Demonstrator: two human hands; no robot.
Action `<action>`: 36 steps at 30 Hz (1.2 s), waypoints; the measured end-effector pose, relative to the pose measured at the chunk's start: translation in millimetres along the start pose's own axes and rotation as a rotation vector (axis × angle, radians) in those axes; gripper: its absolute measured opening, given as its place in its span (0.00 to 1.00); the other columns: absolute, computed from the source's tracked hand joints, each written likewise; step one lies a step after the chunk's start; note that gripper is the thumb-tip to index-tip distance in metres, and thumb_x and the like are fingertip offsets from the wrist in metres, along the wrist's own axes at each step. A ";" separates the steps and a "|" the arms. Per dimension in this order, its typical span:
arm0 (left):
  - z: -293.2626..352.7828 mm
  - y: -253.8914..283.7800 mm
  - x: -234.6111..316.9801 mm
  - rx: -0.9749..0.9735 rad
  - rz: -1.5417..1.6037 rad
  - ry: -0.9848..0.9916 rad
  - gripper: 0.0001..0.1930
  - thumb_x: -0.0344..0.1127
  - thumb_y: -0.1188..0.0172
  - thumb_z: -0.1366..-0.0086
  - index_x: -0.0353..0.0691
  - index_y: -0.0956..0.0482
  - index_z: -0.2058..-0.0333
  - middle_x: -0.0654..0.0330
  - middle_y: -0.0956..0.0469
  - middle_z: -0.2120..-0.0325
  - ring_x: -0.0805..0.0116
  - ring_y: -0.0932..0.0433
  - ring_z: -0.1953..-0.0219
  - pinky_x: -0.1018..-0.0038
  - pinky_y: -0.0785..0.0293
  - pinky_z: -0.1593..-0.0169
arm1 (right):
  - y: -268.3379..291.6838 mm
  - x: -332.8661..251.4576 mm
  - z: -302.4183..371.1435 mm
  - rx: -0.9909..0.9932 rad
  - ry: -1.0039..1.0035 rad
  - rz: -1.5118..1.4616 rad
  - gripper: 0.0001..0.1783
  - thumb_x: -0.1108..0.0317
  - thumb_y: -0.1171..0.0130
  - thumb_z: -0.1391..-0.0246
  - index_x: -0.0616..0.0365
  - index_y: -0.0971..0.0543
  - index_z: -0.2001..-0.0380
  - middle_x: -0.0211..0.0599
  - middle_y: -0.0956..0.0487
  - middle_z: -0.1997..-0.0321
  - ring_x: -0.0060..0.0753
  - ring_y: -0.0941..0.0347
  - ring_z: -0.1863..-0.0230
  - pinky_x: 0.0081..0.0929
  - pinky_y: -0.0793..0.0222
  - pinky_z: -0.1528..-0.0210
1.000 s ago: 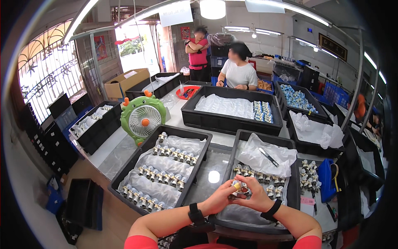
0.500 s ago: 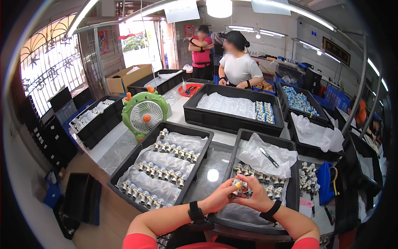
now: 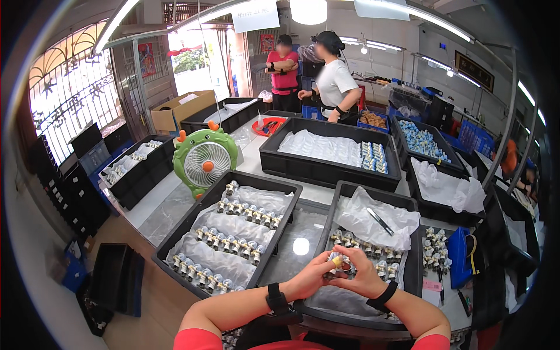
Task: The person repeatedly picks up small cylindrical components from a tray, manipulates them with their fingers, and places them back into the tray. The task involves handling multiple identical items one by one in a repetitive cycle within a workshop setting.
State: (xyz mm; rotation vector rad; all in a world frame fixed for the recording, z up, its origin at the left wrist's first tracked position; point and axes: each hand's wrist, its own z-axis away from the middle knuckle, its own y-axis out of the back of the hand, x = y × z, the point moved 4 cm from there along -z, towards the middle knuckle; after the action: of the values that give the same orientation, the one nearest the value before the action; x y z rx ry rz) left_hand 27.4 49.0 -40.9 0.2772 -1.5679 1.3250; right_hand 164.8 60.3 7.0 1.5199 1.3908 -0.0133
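Both my hands meet over the front of a black tray [image 3: 413, 265]. Pinched between them is a small figurine [image 3: 336, 260] with a yellow patch; most of it is covered by fingers. My left hand [image 3: 311, 276] grips it from the left, and my right hand [image 3: 365, 276] closes round it from the right. Below and behind them, rows of small white, gold and dark figurines [image 3: 373, 252] lie on white sheeting. On that sheeting, farther back, rests a dark pen-like tool [image 3: 380, 221].
Left of my hands stands another black tray [image 3: 279, 238] with rows of figurines. Behind it is a green fan [image 3: 205, 163]. A larger tray [image 3: 326, 169] lies across the table. More figurines [image 3: 435, 249] and a blue bin [image 3: 459, 256] sit at right. Two people stand beyond the table.
The person in the white shirt has turned toward the left and straightened up, with one arm now held out. My hands stay in nearly the same place around the figurine.
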 end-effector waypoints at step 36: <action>-0.5 0.0 1.4 -0.033 -0.004 0.026 0.21 0.45 0.54 0.30 0.43 0.40 0.43 0.59 0.31 0.51 0.68 0.28 0.52 0.67 0.30 0.48 | 3.9 0.0 -1.0 -0.023 -0.024 -0.031 0.44 0.64 0.26 0.67 0.58 0.33 0.43 0.42 0.27 0.50 0.42 0.31 0.51 0.33 0.35 0.48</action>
State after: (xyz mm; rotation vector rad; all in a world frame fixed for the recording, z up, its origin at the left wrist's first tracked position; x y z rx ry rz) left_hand 27.1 50.0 -39.9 0.2418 -1.5651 1.2932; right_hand 167.1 61.7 10.0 1.4754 1.3908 -0.0344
